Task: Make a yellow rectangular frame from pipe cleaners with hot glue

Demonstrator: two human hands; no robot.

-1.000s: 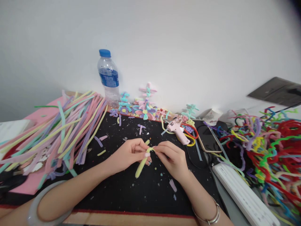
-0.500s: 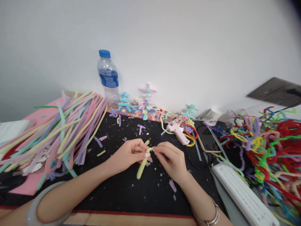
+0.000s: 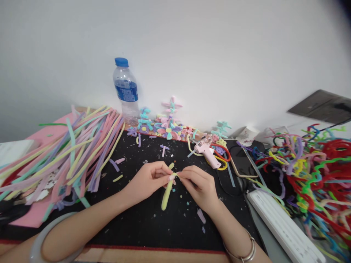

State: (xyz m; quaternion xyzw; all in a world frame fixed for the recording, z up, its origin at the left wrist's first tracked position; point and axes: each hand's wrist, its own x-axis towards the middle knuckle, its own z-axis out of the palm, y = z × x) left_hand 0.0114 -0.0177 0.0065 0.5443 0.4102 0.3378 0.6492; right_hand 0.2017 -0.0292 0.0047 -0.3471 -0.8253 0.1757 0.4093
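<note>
A fuzzy yellow strip hangs down from between my two hands, above the black mat. My left hand pinches it near its upper part with thumb and fingers, and a short yellow end sticks up behind the fingertips. Close beside, my right hand has its thumb and forefinger closed on a thin yellow end of the same piece. The fingertips of both hands nearly touch.
Pastel strips lie heaped at left. Behind are a water bottle, fuzzy flowers, a pink glue gun and scissors. Right of them are a phone, a power strip and tangled colourful stems.
The hanging yellow strip has swung slightly to the right and is more upright. My left thumb has moved up a little, and both hands keep their hold.
</note>
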